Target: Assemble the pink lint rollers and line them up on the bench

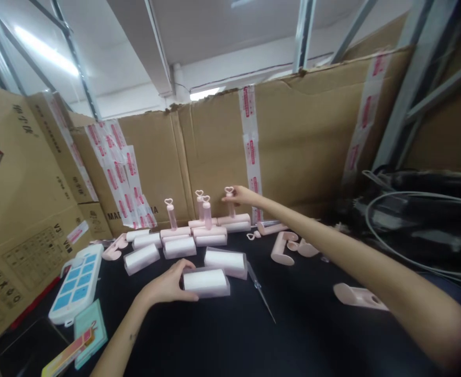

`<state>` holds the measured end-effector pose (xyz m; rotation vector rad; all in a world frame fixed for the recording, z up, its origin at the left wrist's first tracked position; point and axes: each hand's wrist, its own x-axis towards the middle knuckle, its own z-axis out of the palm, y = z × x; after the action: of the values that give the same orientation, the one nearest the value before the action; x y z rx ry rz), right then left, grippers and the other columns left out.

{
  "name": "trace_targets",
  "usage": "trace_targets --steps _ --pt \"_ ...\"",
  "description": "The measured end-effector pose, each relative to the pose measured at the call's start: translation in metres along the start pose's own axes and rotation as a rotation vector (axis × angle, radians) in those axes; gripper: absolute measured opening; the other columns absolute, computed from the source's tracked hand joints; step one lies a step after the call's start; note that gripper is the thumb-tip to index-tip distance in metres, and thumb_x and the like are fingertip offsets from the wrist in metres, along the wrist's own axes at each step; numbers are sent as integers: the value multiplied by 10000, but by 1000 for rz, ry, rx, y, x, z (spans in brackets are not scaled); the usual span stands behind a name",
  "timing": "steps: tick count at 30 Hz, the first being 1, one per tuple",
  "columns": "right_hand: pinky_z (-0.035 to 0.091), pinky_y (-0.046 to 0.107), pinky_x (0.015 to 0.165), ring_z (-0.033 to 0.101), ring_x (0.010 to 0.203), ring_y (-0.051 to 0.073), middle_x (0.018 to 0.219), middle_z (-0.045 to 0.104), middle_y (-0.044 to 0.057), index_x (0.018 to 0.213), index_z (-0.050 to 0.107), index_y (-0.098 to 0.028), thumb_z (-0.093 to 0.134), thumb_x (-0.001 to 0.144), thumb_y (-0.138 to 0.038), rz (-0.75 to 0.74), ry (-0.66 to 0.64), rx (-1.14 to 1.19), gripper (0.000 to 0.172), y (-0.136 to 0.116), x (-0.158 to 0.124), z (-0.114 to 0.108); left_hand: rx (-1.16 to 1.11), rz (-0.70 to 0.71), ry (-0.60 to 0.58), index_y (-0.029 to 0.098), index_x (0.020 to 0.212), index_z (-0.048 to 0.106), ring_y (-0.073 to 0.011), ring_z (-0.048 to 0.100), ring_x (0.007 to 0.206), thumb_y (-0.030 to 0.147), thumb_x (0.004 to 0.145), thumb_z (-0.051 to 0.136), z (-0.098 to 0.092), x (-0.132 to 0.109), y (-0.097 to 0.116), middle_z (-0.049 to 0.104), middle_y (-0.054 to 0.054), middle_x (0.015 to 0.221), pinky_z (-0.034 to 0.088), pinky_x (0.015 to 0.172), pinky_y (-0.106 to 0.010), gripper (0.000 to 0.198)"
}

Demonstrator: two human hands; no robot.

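Note:
My left hand (170, 285) wraps around the left end of a white lint roll in a clear cover (206, 281) lying on the black table (293, 335). My right hand (240, 196) reaches far forward and pinches the heart-topped pink handle (229, 200) of an upright lint roller (234, 222) at the back row. Other assembled pink rollers (206, 225) stand beside it with handles up. Several covered white rolls (225, 262) lie between the two hands.
Loose pink roller shells (283, 247) and one more (358, 296) lie to the right. A thin blade-like tool (262, 293) rests mid-table. A blue-and-white tray (75, 283) and cards (89, 335) sit left. Taped cardboard boxes (293, 141) wall the back and left; dark cables (418, 220) at right.

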<state>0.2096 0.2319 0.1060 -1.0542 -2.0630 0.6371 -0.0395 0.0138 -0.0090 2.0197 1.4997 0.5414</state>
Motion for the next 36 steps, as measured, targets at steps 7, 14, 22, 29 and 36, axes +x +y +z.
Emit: trace_targets --steps 7,14,22,29,36 --pt "417 441 952 519 1097 272 1198 490 141 1149 431 -184 683 668 -437 13 228 277 599 17 -92 19 37 189 355 212 1069 481 -209 519 988 175 661 642 -8 -6 33 487 -50 1084 448 861 -338 440" --pt "516 462 772 649 790 213 838 610 28 1062 475 -227 478 820 -544 641 -237 1438 399 -24 -191 42 563 473 489 213 1219 413 -291 444 1118 28 662 529 26 29 112 414 -125 1168 476 846 -415 597" --pt "471 204 499 596 540 114 574 590 -49 764 548 -204 553 806 -462 715 34 1651 261 6 -187 39 1076 858 401 106 1113 507 -281 462 1174 34 805 472 60 70 159 517 -174 1209 389 992 -436 318" --pt "520 215 497 608 491 110 572 620 -29 804 556 -181 515 875 -352 664 20 1763 190 4 -188 37 1052 833 567 173 1167 480 -263 455 1162 20 815 449 40 53 153 480 -123 1179 423 968 -416 385" --pt "558 216 503 644 552 114 733 672 65 951 560 -95 513 871 -212 703 -246 1839 149 -4 -197 41 635 512 742 236 1240 408 -269 431 1146 57 743 531 18 13 120 401 -107 1168 411 952 -453 542"
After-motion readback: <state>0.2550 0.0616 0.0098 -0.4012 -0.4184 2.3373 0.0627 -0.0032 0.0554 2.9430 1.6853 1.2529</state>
